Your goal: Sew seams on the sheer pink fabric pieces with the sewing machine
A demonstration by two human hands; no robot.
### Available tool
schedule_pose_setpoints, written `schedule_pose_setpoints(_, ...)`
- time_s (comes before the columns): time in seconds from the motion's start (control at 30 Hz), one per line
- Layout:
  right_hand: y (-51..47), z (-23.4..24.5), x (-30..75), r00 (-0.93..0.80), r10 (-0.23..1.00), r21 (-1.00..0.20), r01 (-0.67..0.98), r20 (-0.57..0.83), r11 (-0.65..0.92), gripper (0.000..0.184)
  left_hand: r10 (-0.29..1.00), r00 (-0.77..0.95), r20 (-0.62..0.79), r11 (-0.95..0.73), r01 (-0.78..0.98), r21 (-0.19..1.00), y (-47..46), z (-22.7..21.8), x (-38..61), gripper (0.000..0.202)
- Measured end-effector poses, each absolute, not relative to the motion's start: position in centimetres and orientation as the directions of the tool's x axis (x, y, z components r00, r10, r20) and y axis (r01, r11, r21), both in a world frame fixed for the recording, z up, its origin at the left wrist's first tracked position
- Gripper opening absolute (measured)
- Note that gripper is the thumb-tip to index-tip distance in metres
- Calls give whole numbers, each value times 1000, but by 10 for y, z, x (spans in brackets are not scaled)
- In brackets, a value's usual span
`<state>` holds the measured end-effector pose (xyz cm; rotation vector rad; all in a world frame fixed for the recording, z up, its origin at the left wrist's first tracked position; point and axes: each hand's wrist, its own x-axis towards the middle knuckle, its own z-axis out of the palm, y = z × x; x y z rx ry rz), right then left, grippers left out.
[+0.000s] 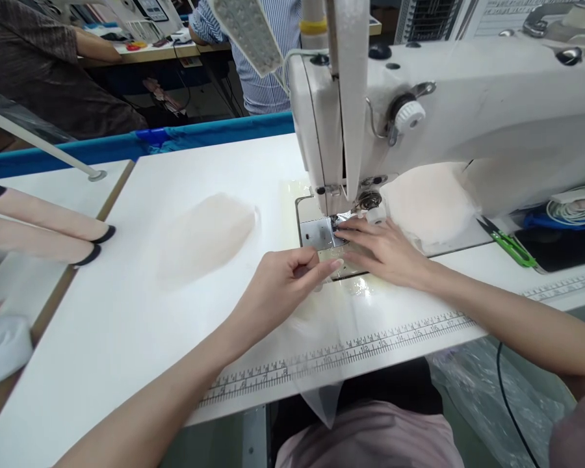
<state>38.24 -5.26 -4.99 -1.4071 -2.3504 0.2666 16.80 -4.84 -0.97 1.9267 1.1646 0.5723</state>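
A white sewing machine (322,130) stands over its metal needle plate (316,233). My right hand (387,253) lies flat beside the presser foot (335,222), fingers stretched out, their tips close to the foot. Just left of it, my left hand (292,276) is closed in a pinch on a thin, see-through piece of sheer fabric (324,396), which runs down over the front edge of the table. The part of the fabric under my hands is hard to make out. A pale sheer piece (219,227) lies on the table to the left.
More pale sheer pieces (426,201) lie under the machine arm. Green thread snips (509,244) and a dark phone (565,248) rest at the right. A printed ruler (361,351) follows the front edge. Two pale rolls (43,227) lie at left. Two other people are beyond the table.
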Motion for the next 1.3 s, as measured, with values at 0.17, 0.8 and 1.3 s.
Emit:
schedule_pose_setpoints(0.17,-52,-51,386,-399,869,-126,884,293,449,41,885,465,-28,-251,526,813,-45,-14,167,49)
schedule_pose_setpoints(0.8,-73,-38,366,-426,903,-982,186,-60,23,55,873,486,-33,-263,528,807,-50,-19,174,50)
schedule_pose_setpoints(1.3,-68,-40,370,-326,937,-989,-30,-124,-142,26,700,660,-272,-56,431,901,-25,-12,159,17)
